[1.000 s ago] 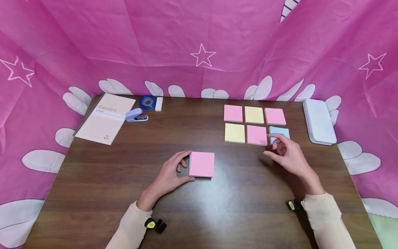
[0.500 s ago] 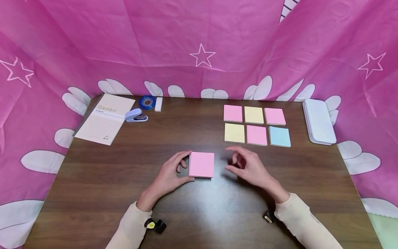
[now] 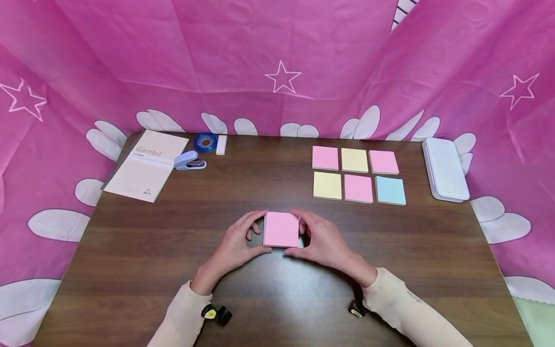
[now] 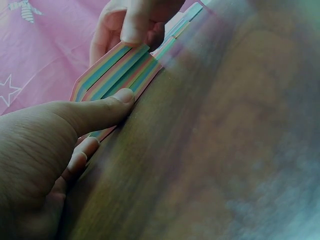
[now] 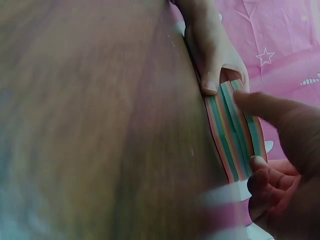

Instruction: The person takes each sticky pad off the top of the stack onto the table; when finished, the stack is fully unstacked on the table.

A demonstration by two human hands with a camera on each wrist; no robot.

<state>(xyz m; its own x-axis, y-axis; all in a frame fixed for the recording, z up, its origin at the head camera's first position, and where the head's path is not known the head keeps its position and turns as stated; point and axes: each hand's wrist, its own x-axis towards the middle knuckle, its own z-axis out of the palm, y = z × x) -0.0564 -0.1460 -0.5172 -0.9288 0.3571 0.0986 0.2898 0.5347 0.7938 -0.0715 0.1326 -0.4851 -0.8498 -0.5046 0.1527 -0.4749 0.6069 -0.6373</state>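
Note:
A squared stack of sticky note pads (image 3: 281, 230), pink on top, stands on the table between both hands. The left hand (image 3: 236, 246) grips its left side, thumb on the front face and fingers at the back corner. From the right, the right hand (image 3: 325, 243) pinches the stack, its thumb at the front and index finger at the back. Striped pink, green and blue edges of the pads (image 4: 112, 77) show in the left wrist view. In the right wrist view, the right thumb lies against the stack's upper layers (image 5: 232, 130). Its back face is hidden.
Behind to the right lie two rows of sticky note pads: pink, yellow and a blue pad (image 3: 390, 190). A white case (image 3: 445, 168) sits at far right. At left are a notebook (image 3: 147, 164), a stapler (image 3: 190, 161), blue tape (image 3: 205, 142) and a white eraser-like block (image 3: 221, 144).
The right hand has moved left from beside the blue pad to the stack and taken hold of its right side. The left hand has kept its grip in place.

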